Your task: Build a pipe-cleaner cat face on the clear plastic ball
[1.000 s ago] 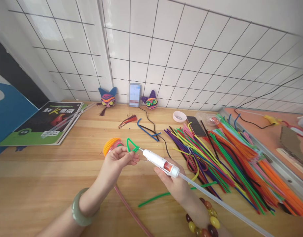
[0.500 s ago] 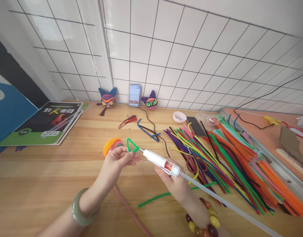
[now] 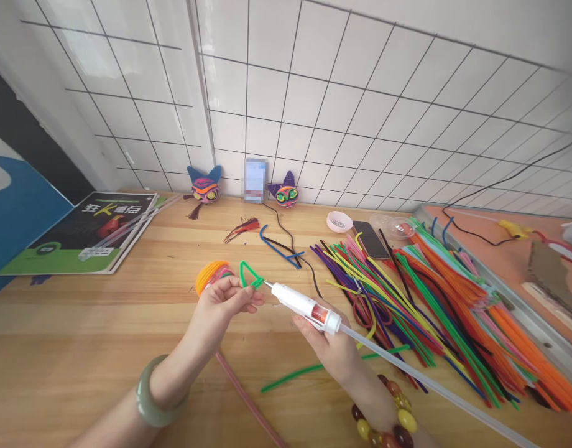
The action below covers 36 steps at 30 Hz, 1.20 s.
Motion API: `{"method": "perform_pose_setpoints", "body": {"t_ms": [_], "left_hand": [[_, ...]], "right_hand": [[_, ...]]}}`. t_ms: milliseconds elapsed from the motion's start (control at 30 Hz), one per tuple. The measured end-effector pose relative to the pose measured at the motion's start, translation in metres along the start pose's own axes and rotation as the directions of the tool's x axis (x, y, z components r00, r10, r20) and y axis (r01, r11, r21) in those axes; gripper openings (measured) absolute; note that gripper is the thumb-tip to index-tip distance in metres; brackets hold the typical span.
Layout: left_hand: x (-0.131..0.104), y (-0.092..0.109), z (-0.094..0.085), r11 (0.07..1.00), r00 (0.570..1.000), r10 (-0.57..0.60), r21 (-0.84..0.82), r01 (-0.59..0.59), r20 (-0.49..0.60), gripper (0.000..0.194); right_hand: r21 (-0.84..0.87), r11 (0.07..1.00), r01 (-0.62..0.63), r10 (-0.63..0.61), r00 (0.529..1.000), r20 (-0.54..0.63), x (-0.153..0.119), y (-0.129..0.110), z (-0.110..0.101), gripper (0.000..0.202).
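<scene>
My left hand (image 3: 232, 295) pinches a green pipe cleaner (image 3: 250, 274) bent into a small triangle. In my right hand (image 3: 330, 339) is a white hot glue gun (image 3: 302, 305), with a long clear glue stick (image 3: 421, 376) running out of its back. The gun's metal tip touches or nearly touches the triangle's right corner. Partly hidden behind my left hand lies a ball wrapped in orange pipe cleaner (image 3: 211, 274). A straight green pipe cleaner (image 3: 290, 378) rests below the gun, and a pink one (image 3: 246, 398) runs down from under my left hand.
Many coloured pipe cleaners (image 3: 435, 305) spread over the right side. Behind them are a dark phone (image 3: 370, 239) and a pink bowl (image 3: 339, 221). Two decorated cat-like heads, one blue-eared (image 3: 204, 185), one purple-eared (image 3: 286, 191), stand against the tiled wall. Books (image 3: 85, 233) lie left.
Both hands, the green triangle and the glue gun hold nearly the same position. The view has shifted only very slightly.
</scene>
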State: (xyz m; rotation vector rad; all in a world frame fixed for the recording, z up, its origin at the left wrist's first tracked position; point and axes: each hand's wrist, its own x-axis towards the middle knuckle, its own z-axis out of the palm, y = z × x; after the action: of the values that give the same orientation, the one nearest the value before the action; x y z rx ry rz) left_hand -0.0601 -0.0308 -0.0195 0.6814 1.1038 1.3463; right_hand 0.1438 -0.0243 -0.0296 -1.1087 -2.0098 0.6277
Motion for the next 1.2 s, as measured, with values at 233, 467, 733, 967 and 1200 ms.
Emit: {"method": "perform_pose_setpoints", "body": {"t_ms": [233, 467, 733, 967, 1200], "left_hand": [[-0.0028, 0.0017, 0.0004, 1.0, 1.0, -0.009, -0.001, 0.009, 0.017, 0.02], [-0.0004, -0.0008, -0.0026, 1.0, 1.0, 0.005, -0.018, -0.005, 0.028, 0.02], [0.0003, -0.0007, -0.0019, 1.0, 1.0, 0.004, -0.005, -0.003, 0.031, 0.02], [0.0017, -0.0028, -0.0038, 1.0, 0.999, 0.018, -0.022, -0.017, 0.043, 0.02], [0.0007, -0.0049, -0.006, 0.999, 0.996, 0.046, -0.017, -0.045, 0.073, 0.015]], "right_hand": [[0.022, 1.0, -0.006, 0.006, 1.0, -0.002, 0.0001, -0.0017, -0.0005, 0.016], [0.033, 0.999, -0.043, 0.042, 0.999, 0.029, 0.0001, -0.0001, -0.0011, 0.017], [0.038, 0.998, -0.04, 0.039, 0.999, 0.032, 0.001, -0.0036, -0.0023, 0.017], [0.038, 0.999, -0.006, 0.006, 1.0, 0.005, 0.0015, -0.0031, -0.0025, 0.017], [0.056, 0.998, -0.02, 0.021, 1.0, -0.019, 0.0005, -0.0007, -0.0022, 0.02]]}}
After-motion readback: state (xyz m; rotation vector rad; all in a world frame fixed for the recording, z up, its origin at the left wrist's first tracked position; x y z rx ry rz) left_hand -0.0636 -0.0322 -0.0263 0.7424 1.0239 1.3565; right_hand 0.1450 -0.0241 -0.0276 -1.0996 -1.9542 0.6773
